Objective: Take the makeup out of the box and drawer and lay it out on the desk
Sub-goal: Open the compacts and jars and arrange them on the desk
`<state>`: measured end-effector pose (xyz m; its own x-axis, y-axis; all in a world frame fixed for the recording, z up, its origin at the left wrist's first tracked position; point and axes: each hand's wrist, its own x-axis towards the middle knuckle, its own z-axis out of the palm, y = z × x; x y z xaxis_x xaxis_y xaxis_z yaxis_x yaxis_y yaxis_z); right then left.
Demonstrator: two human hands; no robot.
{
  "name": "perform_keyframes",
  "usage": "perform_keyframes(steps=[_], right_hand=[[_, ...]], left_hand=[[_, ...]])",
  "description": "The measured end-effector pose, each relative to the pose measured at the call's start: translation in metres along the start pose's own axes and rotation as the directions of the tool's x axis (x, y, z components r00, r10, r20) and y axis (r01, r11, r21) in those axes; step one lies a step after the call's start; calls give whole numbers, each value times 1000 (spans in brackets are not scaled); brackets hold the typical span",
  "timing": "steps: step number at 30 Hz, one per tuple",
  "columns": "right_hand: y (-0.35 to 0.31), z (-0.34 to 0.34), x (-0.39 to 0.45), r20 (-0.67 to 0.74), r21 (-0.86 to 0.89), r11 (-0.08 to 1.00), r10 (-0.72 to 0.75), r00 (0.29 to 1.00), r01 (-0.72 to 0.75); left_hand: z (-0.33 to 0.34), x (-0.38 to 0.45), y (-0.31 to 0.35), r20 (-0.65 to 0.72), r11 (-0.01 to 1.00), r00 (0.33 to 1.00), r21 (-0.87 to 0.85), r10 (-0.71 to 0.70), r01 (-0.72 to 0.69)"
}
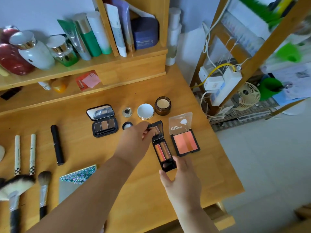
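A narrow black palette (162,151) with orange and pink stripes lies open on the wooden desk (126,190). My left hand (134,140) pinches the top of its mirrored lid. My right hand (181,179) holds the palette's near end between thumb and fingers. To its right lies an open coral blush compact (186,142). A brown eyeshadow palette (104,126), two small pots (127,112) (127,125), a white lid (145,111) and an amber jar (162,105) lie behind.
A black mascara tube (57,145), two checkered pencils (17,153), brushes (43,190) and a glittery case (75,179) lie on the left. A shelf (84,68) with bottles stands at the back. The desk's edge runs close on the right.
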<state>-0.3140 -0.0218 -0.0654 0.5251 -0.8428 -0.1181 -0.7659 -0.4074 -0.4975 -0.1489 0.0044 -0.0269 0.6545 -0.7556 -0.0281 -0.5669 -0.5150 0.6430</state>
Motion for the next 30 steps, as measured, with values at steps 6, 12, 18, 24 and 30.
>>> perform_keyframes(steps=[6, 12, 18, 24, 30], right_hand=[[4, 5, 4, -31, -47, 998, -43, 999, 42], [9, -1, -4, -67, 113, 989, -92, 994, 99], [-17, 6, -46, 71, 218, 885, -434, 898, 411], [-60, 37, -93, 234, 218, 833, -551, 801, 509], [-79, 56, -116, 368, 177, 957, -279, 887, 228]], left_hand=[[7, 8, -2, 12, 1000, 1000, -31, -4, 4], [-9, -11, -14, 75, 986, 994, -137, -79, 89], [-55, -94, -60, -111, 986, 990, -155, -85, 68], [-85, -201, -108, -142, 997, 990, 68, -12, 21], [-63, -254, -122, -24, 959, 961, -62, -277, 275]])
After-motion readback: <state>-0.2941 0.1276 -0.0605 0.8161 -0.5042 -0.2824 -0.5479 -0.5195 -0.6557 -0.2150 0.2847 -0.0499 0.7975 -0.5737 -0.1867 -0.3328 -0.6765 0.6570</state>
